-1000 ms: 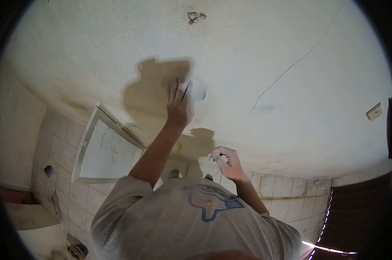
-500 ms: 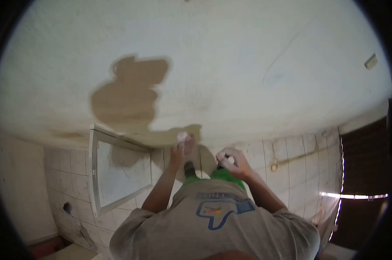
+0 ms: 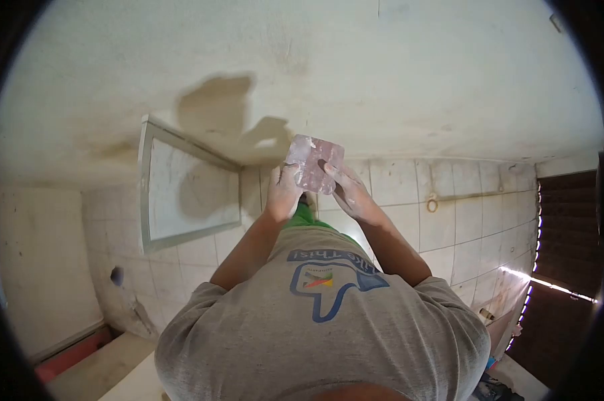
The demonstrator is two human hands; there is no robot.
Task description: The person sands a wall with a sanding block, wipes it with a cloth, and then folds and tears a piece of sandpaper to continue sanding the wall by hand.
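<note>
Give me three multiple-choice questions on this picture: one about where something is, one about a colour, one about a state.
1. Where is the framed panel relative to the hands?
A. To their left
B. To their right
C. Under the shirt

2. What colour is the shirt?
A. Red
B. Grey
C. Black

3. How is the pinkish sheet held?
A. It lies on the floor
B. By one hand only
C. By both hands

Answers:
1 A, the panel hangs on the wall beyond the left hand.
2 B, the cloth is grey with a blue logo.
3 C, the left hand and the right hand each grip the sheet's lower part.
</note>
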